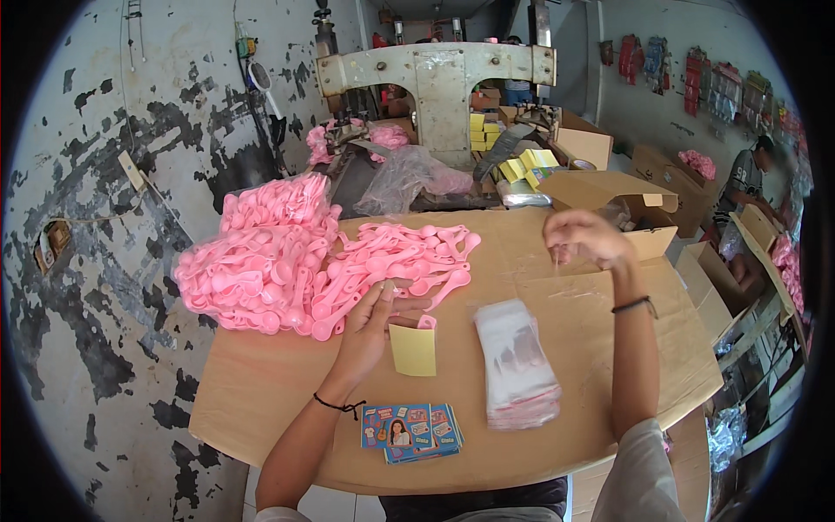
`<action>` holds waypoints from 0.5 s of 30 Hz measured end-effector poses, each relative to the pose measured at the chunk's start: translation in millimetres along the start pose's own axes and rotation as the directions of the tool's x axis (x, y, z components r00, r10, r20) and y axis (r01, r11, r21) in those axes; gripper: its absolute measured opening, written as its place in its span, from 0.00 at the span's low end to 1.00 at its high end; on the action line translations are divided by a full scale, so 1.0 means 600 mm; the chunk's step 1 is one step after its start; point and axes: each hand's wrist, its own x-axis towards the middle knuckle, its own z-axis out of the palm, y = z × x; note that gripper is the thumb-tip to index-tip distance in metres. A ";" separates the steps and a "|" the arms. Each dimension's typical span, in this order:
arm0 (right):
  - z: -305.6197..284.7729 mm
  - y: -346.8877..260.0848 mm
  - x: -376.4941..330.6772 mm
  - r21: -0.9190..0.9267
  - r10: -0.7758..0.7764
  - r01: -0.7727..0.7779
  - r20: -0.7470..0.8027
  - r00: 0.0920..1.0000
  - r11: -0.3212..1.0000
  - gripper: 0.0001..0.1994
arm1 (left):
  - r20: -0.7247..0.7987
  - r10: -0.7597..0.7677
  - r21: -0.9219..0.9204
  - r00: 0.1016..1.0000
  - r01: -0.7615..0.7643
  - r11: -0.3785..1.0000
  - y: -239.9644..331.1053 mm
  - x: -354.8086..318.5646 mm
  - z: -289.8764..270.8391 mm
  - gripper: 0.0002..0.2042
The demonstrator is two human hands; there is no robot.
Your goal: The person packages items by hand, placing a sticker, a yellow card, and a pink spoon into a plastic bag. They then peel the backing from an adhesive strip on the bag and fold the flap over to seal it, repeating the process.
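One stack of cards (pixel 409 439) lies by the surface's (pixel 261 409) near edge; beyond, right of its middle, one stack of bags (pixel 517 365). The left hand (pixel 372 324) grips one yellow card (pixel 414 352), apparently with one spoon (pixel 427 322); pairing them looks like the current step, and the next seems to call for a bag. Toward the far left corner: one spoon heap (pixel 396 254), uncountable, and two sacks (pixel 248 283). Near the far right corner, the right hand (pixel 584 240) hangs curled; whether holding anything, I cannot tell.
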 end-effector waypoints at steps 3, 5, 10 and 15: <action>-0.083 0.153 0.019 -0.938 -0.022 -0.219 -0.234 0.972 0.268 0.14 | -0.061 -0.043 -0.013 0.997 0.042 0.999 -0.036 0.007 -0.002 0.19; -0.085 0.139 0.031 -0.847 -0.047 -0.263 -0.320 0.946 0.462 0.14 | -0.133 -0.079 -0.018 0.988 0.078 0.997 -0.045 0.014 -0.015 0.18; -0.003 0.043 0.038 -0.619 -0.131 -0.104 -0.322 0.938 0.779 0.14 | 0.023 -0.260 -0.098 0.965 0.261 0.960 -0.048 0.013 -0.031 0.16; 0.187 0.035 0.081 -0.355 -0.159 0.205 0.154 0.975 0.912 0.14 | -0.066 -0.202 -0.207 0.977 0.184 0.961 -0.044 0.009 -0.018 0.16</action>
